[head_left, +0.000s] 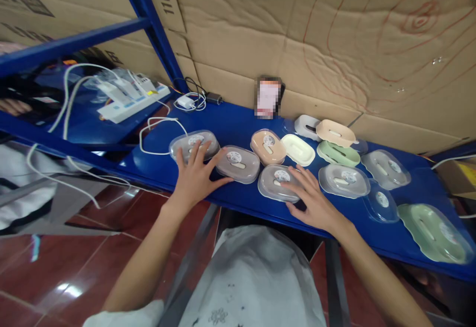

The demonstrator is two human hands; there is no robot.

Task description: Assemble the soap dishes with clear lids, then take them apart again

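Hands were what I saw first, both flat and spread wide, pinching nothing. My left hand (197,175) lay over the near edge of a grey lidded box (194,144) at the left end of the blue desk (238,123), and its thumb reached toward a second grey box (238,163) just to the right. My right hand (310,200) rested its fingertips (293,178) on a third grey box (278,182) close to the near edge. So neither grip was closed on anything.

Farther back sat a peach box (267,146), a cream tray (298,149), a green tray (338,153) with a peach tray (335,132) stacked on top, and a white one (307,126). To the right lay more clear-lidded boxes (344,180) and a big green one (433,231).

I thought the third grey box could slide off, because it sat so near the edge and my hand only pressed on top. The two left boxes sat very close together, so a push on one might bump the other. A white cable (159,121) curled just left of the first box and could catch my fingers. The stacked trays looked wobbly too.
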